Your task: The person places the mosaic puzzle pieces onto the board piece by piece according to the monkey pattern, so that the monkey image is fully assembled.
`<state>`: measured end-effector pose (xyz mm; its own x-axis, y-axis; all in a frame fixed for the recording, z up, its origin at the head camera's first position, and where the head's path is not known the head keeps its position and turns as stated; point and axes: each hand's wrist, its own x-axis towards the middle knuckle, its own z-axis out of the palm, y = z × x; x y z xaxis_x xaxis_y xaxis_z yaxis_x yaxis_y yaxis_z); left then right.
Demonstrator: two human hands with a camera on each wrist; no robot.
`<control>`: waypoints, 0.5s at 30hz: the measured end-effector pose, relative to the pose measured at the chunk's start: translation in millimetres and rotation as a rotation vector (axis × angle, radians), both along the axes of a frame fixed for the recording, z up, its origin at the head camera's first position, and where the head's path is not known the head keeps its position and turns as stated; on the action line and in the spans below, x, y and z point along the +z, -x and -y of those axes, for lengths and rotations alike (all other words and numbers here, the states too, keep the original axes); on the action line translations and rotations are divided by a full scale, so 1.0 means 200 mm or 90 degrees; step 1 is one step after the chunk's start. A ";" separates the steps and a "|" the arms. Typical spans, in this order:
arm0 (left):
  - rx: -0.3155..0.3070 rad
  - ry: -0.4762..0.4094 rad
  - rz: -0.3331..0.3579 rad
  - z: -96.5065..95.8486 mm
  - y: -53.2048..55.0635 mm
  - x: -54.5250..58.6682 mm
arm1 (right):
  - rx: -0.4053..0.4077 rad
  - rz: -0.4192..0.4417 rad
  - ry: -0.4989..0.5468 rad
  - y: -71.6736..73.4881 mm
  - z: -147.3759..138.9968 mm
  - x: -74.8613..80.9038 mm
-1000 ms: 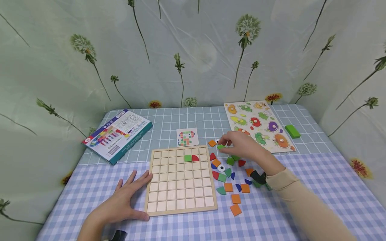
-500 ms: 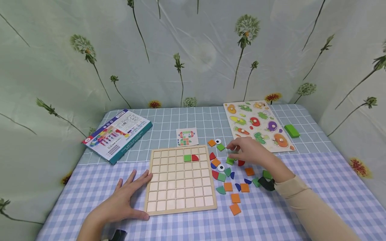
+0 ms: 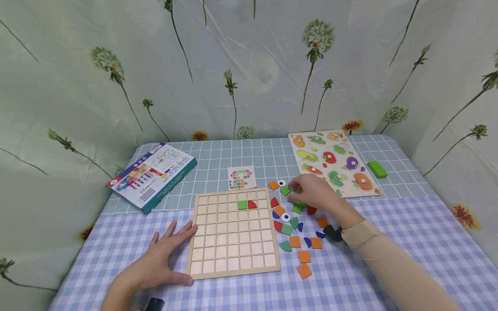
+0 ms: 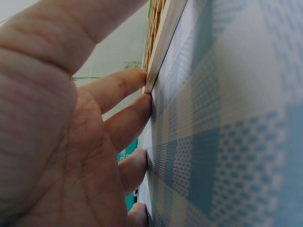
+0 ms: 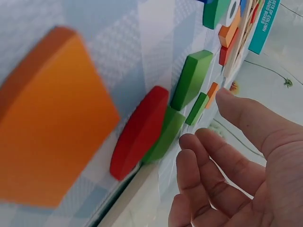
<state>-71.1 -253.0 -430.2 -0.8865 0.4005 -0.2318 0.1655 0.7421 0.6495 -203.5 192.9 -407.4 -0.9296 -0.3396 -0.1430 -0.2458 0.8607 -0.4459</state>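
Note:
My left hand (image 3: 161, 261) rests with spread fingers along the left side of the wooden grid board (image 3: 221, 239); in the left wrist view its fingertips (image 4: 142, 101) meet the board's edge and the cloth. In the board's upper part sit a green square tile (image 3: 242, 205) and a red quarter-circle tile (image 3: 252, 204). Right of the board, my right hand (image 3: 317, 192) hovers over loose tiles, thumb and fingers apart with nothing between them. Just beyond its fingertips lies a green square (image 3: 285, 191). Another green square (image 5: 191, 80) and a red curved tile (image 5: 139, 132) lie close by.
Several orange squares (image 3: 294, 242), blue half-circles and round eye tiles (image 3: 285, 217) are scattered right of the board. A patterned card (image 3: 242, 177) lies behind it. A box (image 3: 151, 175) sits back left, a vegetable puzzle (image 3: 319, 149) and green block (image 3: 377, 169) back right.
My right hand drew back rightward from the far green square, then came partway back left toward it. The left hand and the tiles on the board stay in place.

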 end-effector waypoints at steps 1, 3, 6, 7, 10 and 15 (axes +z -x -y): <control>0.000 -0.001 0.001 0.00 0.00 0.00 | 0.001 -0.002 0.000 0.00 0.01 0.00; 0.001 -0.001 0.000 0.00 0.00 0.00 | 0.005 -0.006 0.002 0.01 0.01 -0.01; 0.001 0.002 0.002 -0.01 0.00 0.00 | 0.012 -0.008 0.004 0.02 0.03 -0.02; 0.002 0.005 0.005 -0.01 0.00 0.01 | 0.012 -0.008 0.004 0.02 0.03 -0.02; 0.005 0.010 0.012 -0.01 0.00 0.01 | 0.010 -0.005 0.002 0.03 0.04 -0.03; 0.006 0.011 0.017 0.00 0.00 0.00 | 0.008 -0.004 0.001 0.03 0.05 -0.02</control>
<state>-71.5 -252.1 -429.8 -0.8835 0.3881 -0.2625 0.1409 0.7544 0.6411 -210.1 183.4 -411.1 -0.9259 -0.3520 -0.1371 -0.2594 0.8564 -0.4465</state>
